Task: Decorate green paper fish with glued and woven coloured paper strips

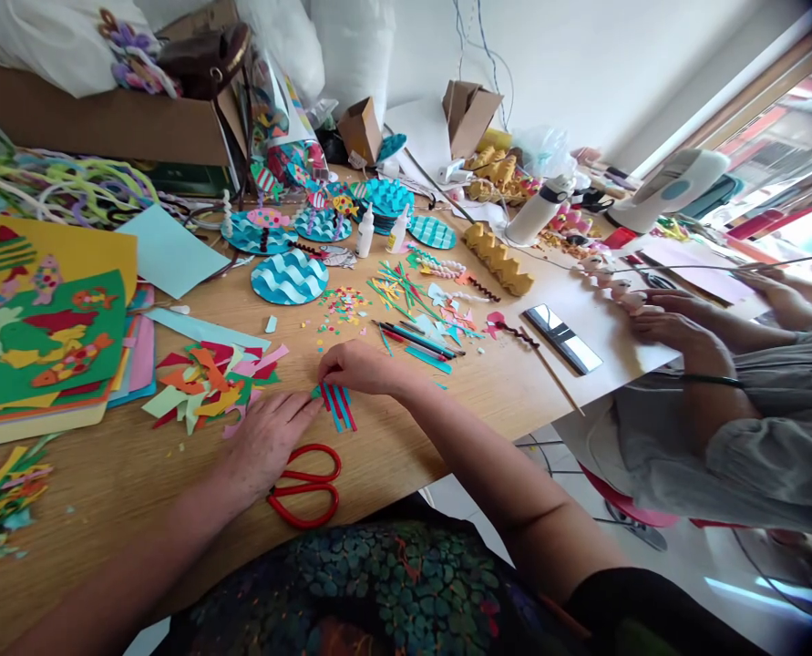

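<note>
My left hand (269,437) lies on the table with its fingers stretched out. Its fingertips touch the left edge of a small paper piece striped in red and blue (339,407), with a bit of green at its end. Bent over the top of that piece is my right hand (361,367), thumb and fingers pressed together; what they pinch is hidden. Red-handled scissors (306,487) lie just below my left hand, which covers their blades. Left of my fingers is a heap of coloured paper scraps (218,378).
Beyond my hands are pencils (419,339), paper confetti (344,308), glue bottles (364,230) and blue wavy discs (289,277). A phone (561,339) and wooden stick (560,378) lie rightward. Coloured sheets (50,401) are stacked left. A co-worker's hands (672,319) work at right.
</note>
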Action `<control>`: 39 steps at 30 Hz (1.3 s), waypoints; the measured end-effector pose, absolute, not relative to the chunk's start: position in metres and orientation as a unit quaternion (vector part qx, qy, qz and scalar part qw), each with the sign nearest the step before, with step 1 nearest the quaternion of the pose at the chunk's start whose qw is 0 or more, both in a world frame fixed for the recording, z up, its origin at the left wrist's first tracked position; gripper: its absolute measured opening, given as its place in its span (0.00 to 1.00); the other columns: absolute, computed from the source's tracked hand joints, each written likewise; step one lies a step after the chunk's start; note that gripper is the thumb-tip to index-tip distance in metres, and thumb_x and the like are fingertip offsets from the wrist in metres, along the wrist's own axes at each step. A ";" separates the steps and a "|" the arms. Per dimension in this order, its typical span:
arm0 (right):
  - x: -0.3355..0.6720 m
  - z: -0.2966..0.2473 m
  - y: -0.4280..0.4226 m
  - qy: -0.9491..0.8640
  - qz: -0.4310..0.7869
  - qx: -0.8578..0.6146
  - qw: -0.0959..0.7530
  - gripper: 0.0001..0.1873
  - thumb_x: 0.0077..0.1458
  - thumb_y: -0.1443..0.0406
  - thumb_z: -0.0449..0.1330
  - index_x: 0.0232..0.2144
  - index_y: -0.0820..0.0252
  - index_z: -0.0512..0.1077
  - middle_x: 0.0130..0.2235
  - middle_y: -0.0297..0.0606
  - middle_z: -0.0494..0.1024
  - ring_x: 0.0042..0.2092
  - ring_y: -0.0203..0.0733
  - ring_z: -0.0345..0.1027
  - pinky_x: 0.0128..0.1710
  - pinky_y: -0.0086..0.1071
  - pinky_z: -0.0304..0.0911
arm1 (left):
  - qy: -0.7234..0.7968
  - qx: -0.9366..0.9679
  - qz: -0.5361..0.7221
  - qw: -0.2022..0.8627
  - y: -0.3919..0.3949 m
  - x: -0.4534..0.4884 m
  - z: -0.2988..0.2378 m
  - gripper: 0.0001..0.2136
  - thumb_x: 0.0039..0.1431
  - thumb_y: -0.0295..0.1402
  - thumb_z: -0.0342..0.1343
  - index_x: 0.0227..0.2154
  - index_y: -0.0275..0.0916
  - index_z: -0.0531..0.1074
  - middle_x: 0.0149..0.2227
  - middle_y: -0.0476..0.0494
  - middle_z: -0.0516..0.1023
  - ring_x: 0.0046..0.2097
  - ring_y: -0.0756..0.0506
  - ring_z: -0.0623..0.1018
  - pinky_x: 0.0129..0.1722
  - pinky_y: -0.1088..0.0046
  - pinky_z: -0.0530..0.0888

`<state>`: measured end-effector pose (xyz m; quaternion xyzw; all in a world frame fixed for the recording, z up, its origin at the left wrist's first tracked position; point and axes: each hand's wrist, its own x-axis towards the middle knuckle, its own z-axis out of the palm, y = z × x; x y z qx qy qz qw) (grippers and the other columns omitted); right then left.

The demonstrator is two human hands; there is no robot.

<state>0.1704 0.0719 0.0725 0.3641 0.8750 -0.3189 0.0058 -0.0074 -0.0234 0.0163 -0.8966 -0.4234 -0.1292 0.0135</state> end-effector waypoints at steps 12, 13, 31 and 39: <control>0.165 0.063 0.075 0.911 -0.252 0.325 0.039 0.11 0.50 0.71 0.54 0.32 0.61 0.77 0.34 0.38 0.77 0.36 0.36 0.67 0.33 0.25 0.56 | -0.426 -0.891 -0.157 0.004 -0.025 -0.010 0.008 0.17 0.59 0.23 0.38 0.45 0.34 0.70 0.43 0.37 0.74 0.45 0.41 0.71 0.44 0.61 0.69; 0.164 0.062 0.074 0.911 -0.247 0.328 0.041 0.11 0.50 0.70 0.54 0.31 0.60 0.77 0.34 0.38 0.77 0.36 0.36 0.67 0.34 0.25 0.56 | -0.428 -0.891 -0.155 0.005 -0.025 -0.011 0.008 0.17 0.59 0.23 0.38 0.45 0.35 0.70 0.43 0.37 0.74 0.45 0.42 0.71 0.45 0.62 0.69; 0.170 0.081 0.062 0.885 -0.204 0.415 -0.049 0.12 0.53 0.72 0.51 0.34 0.63 0.74 0.37 0.40 0.75 0.38 0.37 0.67 0.36 0.26 0.56 | -0.418 -0.896 -0.146 -0.007 -0.027 -0.015 0.004 0.17 0.59 0.24 0.40 0.47 0.37 0.69 0.46 0.39 0.72 0.47 0.41 0.70 0.47 0.59 0.68; 0.213 0.067 0.027 0.849 -0.235 0.445 -0.162 0.10 0.53 0.73 0.52 0.31 0.63 0.73 0.33 0.38 0.74 0.34 0.34 0.65 0.35 0.25 0.57 | -0.405 -0.901 -0.149 -0.037 -0.027 -0.021 0.022 0.19 0.60 0.23 0.37 0.45 0.42 0.70 0.48 0.43 0.71 0.49 0.44 0.69 0.48 0.64 0.68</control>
